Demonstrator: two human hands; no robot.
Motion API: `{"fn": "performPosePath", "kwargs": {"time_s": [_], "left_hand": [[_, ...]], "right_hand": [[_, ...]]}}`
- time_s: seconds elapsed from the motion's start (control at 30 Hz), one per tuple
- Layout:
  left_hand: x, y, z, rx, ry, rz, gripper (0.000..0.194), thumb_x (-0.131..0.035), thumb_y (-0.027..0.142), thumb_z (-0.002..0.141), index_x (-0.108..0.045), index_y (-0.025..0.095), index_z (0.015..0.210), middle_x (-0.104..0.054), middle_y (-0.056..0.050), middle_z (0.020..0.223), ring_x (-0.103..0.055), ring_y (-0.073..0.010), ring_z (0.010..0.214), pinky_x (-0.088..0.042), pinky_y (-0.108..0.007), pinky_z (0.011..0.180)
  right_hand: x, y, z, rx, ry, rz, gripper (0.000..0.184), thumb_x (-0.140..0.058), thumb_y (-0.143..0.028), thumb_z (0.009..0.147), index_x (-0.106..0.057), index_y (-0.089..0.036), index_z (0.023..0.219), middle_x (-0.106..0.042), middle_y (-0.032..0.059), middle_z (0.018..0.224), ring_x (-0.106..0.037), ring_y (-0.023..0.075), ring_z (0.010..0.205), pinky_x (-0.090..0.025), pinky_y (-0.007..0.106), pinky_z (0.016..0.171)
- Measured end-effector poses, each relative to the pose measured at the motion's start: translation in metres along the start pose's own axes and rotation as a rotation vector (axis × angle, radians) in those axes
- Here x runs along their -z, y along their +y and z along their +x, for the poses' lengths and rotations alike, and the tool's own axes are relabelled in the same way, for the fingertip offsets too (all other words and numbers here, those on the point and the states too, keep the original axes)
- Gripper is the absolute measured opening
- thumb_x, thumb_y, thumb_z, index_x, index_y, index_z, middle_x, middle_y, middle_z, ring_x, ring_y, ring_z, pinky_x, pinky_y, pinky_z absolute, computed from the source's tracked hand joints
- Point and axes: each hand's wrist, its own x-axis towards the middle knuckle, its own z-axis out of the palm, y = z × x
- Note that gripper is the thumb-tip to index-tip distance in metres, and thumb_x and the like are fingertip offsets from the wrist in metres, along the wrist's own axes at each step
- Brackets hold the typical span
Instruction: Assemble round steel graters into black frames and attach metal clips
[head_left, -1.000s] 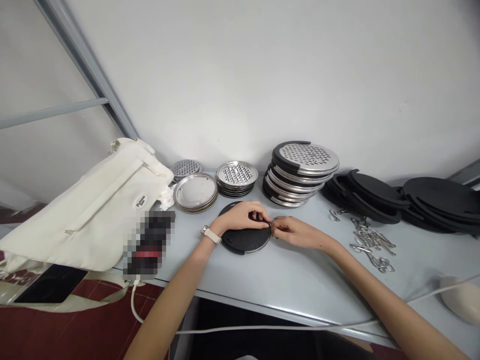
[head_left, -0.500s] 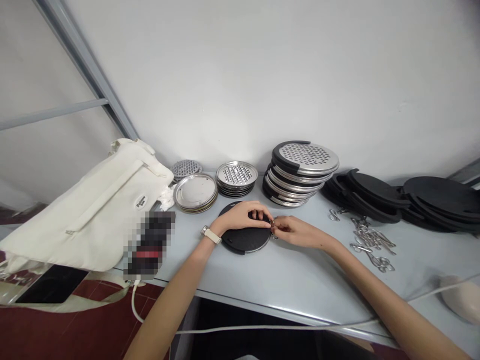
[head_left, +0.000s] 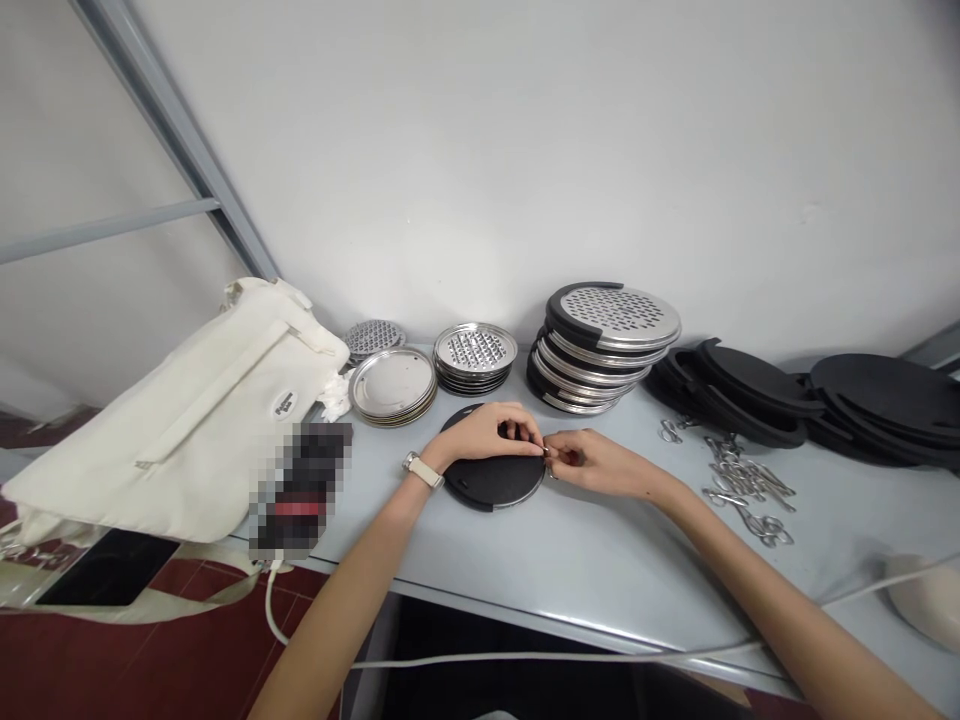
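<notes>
head view: holding black disc point(head_left: 495, 482) with curled left hand point(head_left: 486, 432), pinching metal bit point(head_left: 547, 453) in right hand point(head_left: 592, 462); looks unfinished, with loose clips point(head_left: 742, 478) left.

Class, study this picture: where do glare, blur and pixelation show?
Head view: bright glints mark the disc stack's metal rims; head view: the pale rounded object at the right edge looks soft; head view: coarse blocks mask a dark item beside the white bag.

Right fingers point(head_left: 561, 439) edged slightly inward, now nearly meeting left fingers point(head_left: 526, 451) at small metal piece point(head_left: 547, 452).
</notes>
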Motion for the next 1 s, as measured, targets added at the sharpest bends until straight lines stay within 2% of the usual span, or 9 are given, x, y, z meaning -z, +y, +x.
{"fn": "performPosePath", "kwargs": {"time_s": [0.2,0.3,0.43,0.7,0.9,1.0], "left_hand": [[0.001,0.002,0.000,0.002,0.010,-0.019,0.017,-0.065,0.031,0.079,-0.069,0.016,0.086,-0.058,-0.003,0.085,-0.056,-0.0113,0.076,-0.042,-0.024,0.070],[0.002,0.003,0.000,0.028,0.067,-0.003,0.018,-0.065,0.032,0.079,-0.068,0.015,0.085,-0.057,-0.001,0.081,-0.052,-0.0102,0.071,-0.040,-0.023,0.066],[0.003,0.004,0.000,0.032,0.125,-0.062,0.021,-0.063,0.034,0.079,-0.066,0.014,0.085,-0.057,0.000,0.077,-0.049,-0.0093,0.068,-0.038,-0.023,0.064],[0.003,0.005,0.000,0.059,0.194,-0.146,0.026,-0.063,0.038,0.079,-0.063,0.012,0.082,-0.053,0.001,0.072,-0.046,-0.0090,0.067,-0.036,-0.023,0.062],[0.004,0.001,0.001,0.034,0.226,-0.194,0.027,-0.061,0.038,0.081,-0.061,0.012,0.084,-0.050,0.001,0.069,-0.044,-0.0088,0.064,-0.035,-0.022,0.060],[0.003,-0.001,0.002,0.041,0.226,-0.172,0.026,-0.061,0.038,0.081,-0.060,0.012,0.084,-0.050,0.001,0.069,-0.045,-0.0088,0.064,-0.036,-0.022,0.060]], "right_hand": [[0.001,-0.003,-0.001,0.003,0.026,0.012,0.017,-0.045,-0.025,0.081,-0.039,-0.019,0.066,-0.036,-0.0057,0.061,-0.032,0.0089,0.056,-0.029,0.022,0.052],[0.002,-0.006,-0.001,0.020,0.093,0.032,0.010,-0.048,-0.028,0.082,-0.045,-0.019,0.080,-0.044,-0.0051,0.063,-0.038,0.0100,0.058,-0.034,0.023,0.054],[0.004,-0.009,-0.001,0.076,0.180,0.021,0.016,-0.049,-0.032,0.086,-0.046,-0.020,0.096,-0.050,-0.0030,0.070,-0.046,0.0123,0.065,-0.039,0.024,0.061],[0.003,-0.010,0.001,0.124,0.228,-0.055,0.025,-0.041,-0.040,0.093,-0.052,-0.019,0.086,-0.052,0.0004,0.076,-0.047,0.0141,0.069,-0.041,0.027,0.067],[0.006,-0.010,0.000,0.105,0.278,-0.089,0.035,-0.034,-0.045,0.095,-0.049,-0.019,0.077,-0.048,0.0020,0.077,-0.047,0.0157,0.073,-0.041,0.029,0.072],[0.006,-0.010,0.001,0.099,0.257,-0.078,0.036,-0.031,-0.045,0.095,-0.047,-0.019,0.076,-0.047,0.0011,0.075,-0.046,0.0154,0.072,-0.040,0.028,0.070]]}}
